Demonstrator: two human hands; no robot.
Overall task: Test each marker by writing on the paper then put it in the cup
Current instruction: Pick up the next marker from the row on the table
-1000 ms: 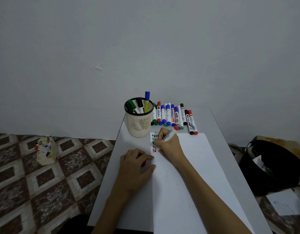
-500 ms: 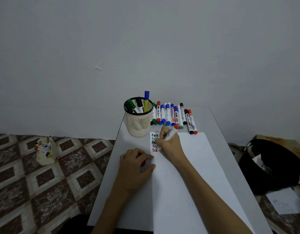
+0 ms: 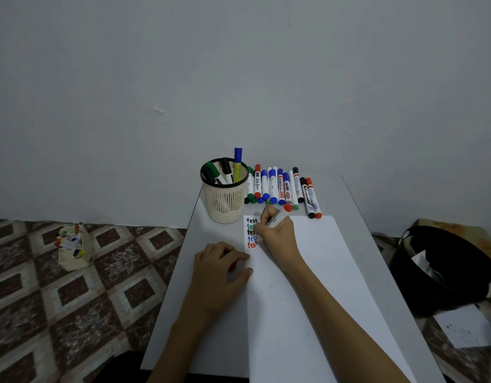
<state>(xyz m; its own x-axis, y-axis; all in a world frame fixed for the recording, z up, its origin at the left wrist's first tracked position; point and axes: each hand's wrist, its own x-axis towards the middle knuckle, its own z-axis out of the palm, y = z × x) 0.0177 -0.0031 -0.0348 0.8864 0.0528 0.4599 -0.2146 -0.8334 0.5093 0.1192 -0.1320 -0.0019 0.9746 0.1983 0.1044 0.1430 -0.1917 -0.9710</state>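
Only one view is given. It is taken from the person's head, looking forward and down at the table (image 3: 346,205). The left hand (image 3: 220,275) and the right hand (image 3: 277,236) are seen close up, low in the middle. The wall (image 3: 238,78) is seen behind, the floor (image 3: 72,313) at both sides.

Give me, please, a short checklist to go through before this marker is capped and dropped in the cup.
1. The marker gripped by the right hand: ok.
2. The red "test" line finished: cannot tell, the right hand covers its end.
3. Cap ready: cannot tell; a red piece shows under the curled fingers of the left hand, likely the cap.
4. Room in the cup: ok, only a few stored markers stand in it.
5. Way to the cup free: ok, it stands just beyond the far left corner of the paper, with nothing between.
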